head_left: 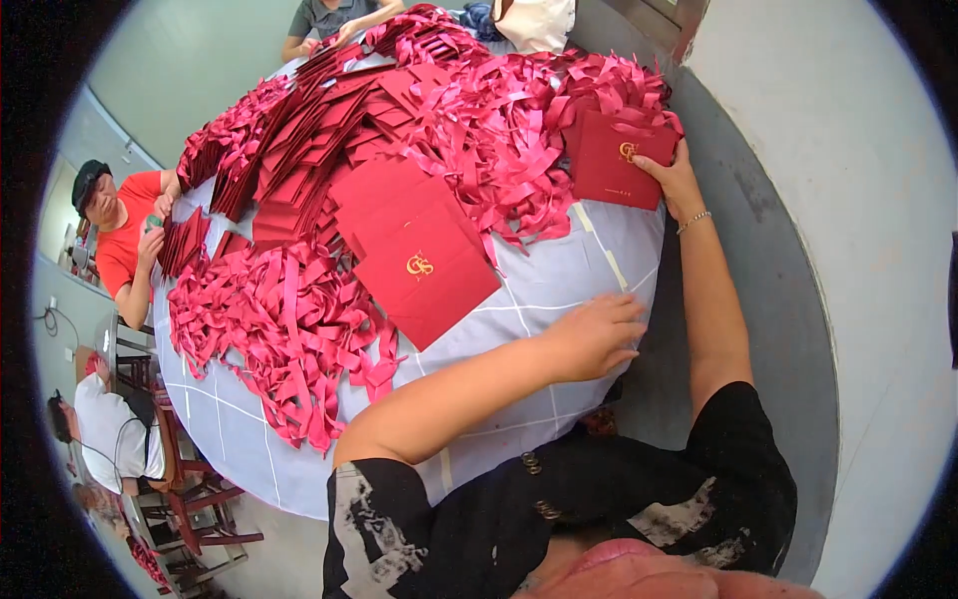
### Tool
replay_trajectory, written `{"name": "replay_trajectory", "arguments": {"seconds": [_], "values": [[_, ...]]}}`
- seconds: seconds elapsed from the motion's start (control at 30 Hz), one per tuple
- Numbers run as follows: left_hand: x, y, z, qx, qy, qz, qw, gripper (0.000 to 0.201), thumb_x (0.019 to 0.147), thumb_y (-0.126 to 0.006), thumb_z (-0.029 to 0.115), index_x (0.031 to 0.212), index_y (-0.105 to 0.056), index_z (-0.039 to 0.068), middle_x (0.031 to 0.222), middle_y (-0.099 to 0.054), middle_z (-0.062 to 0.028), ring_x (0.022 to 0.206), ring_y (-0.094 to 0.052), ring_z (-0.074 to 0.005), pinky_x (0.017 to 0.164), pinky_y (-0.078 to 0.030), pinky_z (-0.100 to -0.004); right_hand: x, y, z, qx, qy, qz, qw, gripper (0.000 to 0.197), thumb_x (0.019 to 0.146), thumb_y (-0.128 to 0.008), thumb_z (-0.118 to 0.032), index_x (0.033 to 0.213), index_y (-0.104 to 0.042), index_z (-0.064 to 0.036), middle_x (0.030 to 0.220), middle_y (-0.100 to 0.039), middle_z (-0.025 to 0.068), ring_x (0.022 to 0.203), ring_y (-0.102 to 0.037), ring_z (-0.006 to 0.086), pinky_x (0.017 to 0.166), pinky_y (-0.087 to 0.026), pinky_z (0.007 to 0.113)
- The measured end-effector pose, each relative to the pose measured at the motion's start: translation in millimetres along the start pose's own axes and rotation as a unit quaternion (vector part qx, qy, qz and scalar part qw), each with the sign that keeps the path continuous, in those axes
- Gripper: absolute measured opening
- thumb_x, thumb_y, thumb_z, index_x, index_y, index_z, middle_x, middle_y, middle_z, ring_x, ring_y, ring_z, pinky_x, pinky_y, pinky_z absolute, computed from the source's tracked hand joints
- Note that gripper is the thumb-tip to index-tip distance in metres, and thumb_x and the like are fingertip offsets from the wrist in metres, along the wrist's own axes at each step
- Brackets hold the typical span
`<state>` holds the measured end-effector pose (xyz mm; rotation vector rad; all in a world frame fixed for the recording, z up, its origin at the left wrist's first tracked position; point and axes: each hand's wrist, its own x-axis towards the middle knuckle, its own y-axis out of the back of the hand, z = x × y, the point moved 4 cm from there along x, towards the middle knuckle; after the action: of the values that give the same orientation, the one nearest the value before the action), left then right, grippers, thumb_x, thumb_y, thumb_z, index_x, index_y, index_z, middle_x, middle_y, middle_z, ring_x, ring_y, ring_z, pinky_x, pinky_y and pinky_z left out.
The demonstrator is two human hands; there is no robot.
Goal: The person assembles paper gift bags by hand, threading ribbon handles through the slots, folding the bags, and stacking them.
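At the right edge of the table, my right hand [676,182] grips a flat red paper bag [607,180] by its right side, thumb on the front. The bag has a gold emblem, and pink ribbon shows along its top; a few more may lie behind it, I cannot tell. My left hand [597,337] is empty, its fingers stretched and apart, over the near right part of the tabletop. Beyond my left forearm lies a stack of red bags [439,290], the top one with a gold emblem. Loose pink ribbons [514,140] spread between that stack and my right hand.
The round table has a pale checked cloth [544,295]. Another ribbon heap [289,329] lies at its left, with rows of red bags [319,140] behind. A person in red [130,220] sits left, another [334,20] at the far side. A wall [828,150] stands at the right.
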<state>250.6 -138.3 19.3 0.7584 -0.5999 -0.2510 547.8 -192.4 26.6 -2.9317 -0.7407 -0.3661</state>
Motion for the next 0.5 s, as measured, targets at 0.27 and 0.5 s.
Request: {"name": "replay_trajectory", "arguments": {"seconds": [0.27,0.5], "values": [[-76,103,19,0.123,0.122,0.137,0.975,0.031,0.083,-0.073,0.013,0.112,-0.066,0.003,0.136,-0.057,-0.0192,0.127,-0.051,-0.0385,0.108,-0.041,-0.0468,-35,6,19,-0.195,0.038,0.072,0.977,0.097,0.081,-0.082,-0.027,0.149,-0.023,0.0102,0.14,-0.05,0.0266,0.127,-0.053,0.0344,0.108,-0.041,0.038],[-171,165,11,0.32,0.327,0.313,0.832,0.047,0.08,-0.076,0.016,0.121,-0.062,0.0,0.136,-0.053,-0.0238,0.128,-0.046,-0.0416,0.109,-0.037,-0.047,-110,-106,-60,-0.293,0.235,-0.014,0.927,0.039,0.085,-0.075,-0.016,0.12,-0.063,-0.0021,0.119,-0.066,0.0119,0.112,-0.061,0.0271,0.098,-0.047,0.038]]}}
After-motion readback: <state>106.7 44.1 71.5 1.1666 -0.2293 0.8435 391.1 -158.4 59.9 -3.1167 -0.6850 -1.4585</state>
